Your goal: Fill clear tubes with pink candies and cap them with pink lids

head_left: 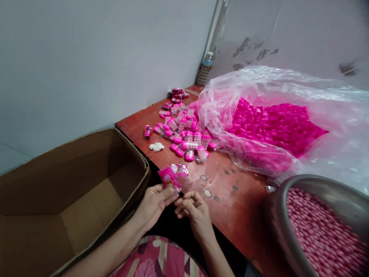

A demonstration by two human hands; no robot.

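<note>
Over the table's near edge, my left hand [158,202] pinches a pink printed wrapper [168,176], blurred by motion. Close beside it on the right, my right hand [195,213] has its fingers curled and pressed together; whatever may be between them is too small to make out. A pink and silver printed wrapper [180,170] lies on the table just beyond my hands. Further back is a heap of small clear containers [189,140] with pink ends and pale pink balls inside. A white crumpled wad [156,147] lies left of that heap.
An open cardboard box [91,200] stands at left against the table [242,205]. A clear plastic bag [339,123] of bright pink pieces covers the back right. At front right is a grey basin [287,198] of pink balls. A bottle [205,69] stands in the corner.
</note>
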